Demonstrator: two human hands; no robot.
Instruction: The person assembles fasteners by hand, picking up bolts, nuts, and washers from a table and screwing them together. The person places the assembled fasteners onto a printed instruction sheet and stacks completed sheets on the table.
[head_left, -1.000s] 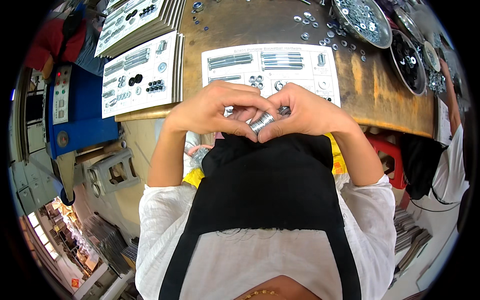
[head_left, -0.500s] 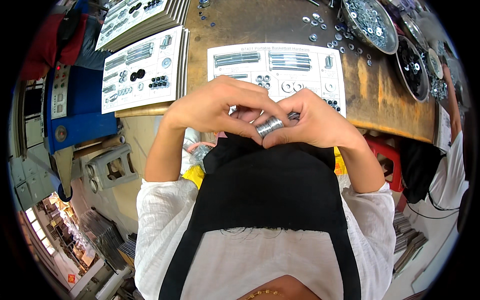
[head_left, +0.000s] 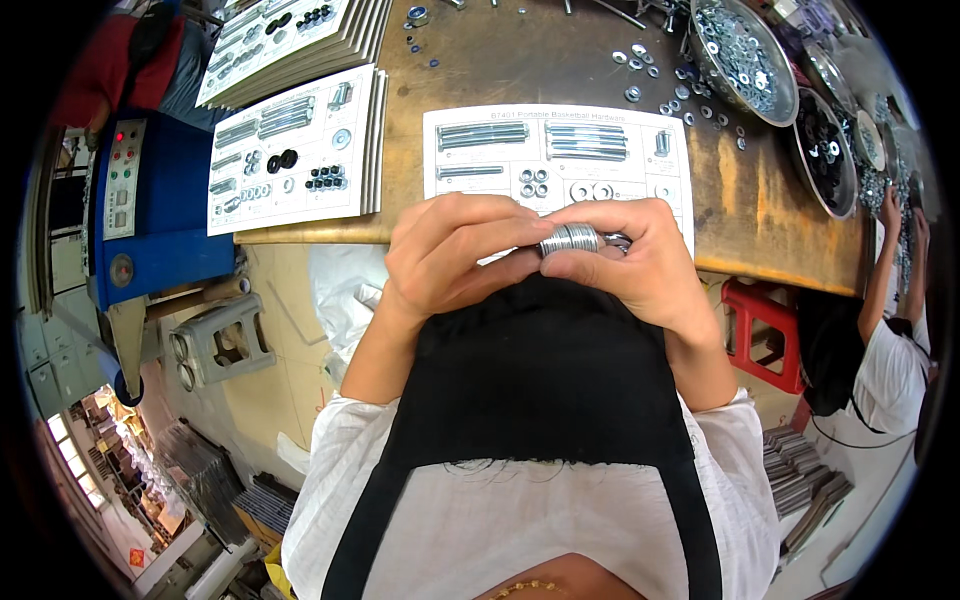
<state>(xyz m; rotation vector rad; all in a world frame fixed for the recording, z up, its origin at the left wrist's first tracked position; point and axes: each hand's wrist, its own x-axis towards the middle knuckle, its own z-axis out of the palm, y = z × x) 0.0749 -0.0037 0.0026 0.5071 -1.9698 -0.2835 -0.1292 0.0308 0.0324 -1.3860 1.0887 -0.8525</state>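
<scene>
A short roll of stacked silver washers lies between my hands, just in front of the table's near edge. My right hand is closed round it, thumb below and index finger over the top. More metal rings stick out at the roll's right end, partly hidden in that palm. The fingers of my left hand are pinched together at the left end of the roll and touch it. Behind my hands a white printed card with pictures of bolts, nuts and washers lies on the table, its lower part covered.
On the left of the worn table stand stacks of printed cards. Metal bowls of washers and black parts are at the right, with loose nuts around. A co-worker's hands show at the far right. A red stool stands below.
The roll of washers has shifted right and turned more level. My left hand has drawn back from among the right fingers to the roll's left end. More of the card shows.
</scene>
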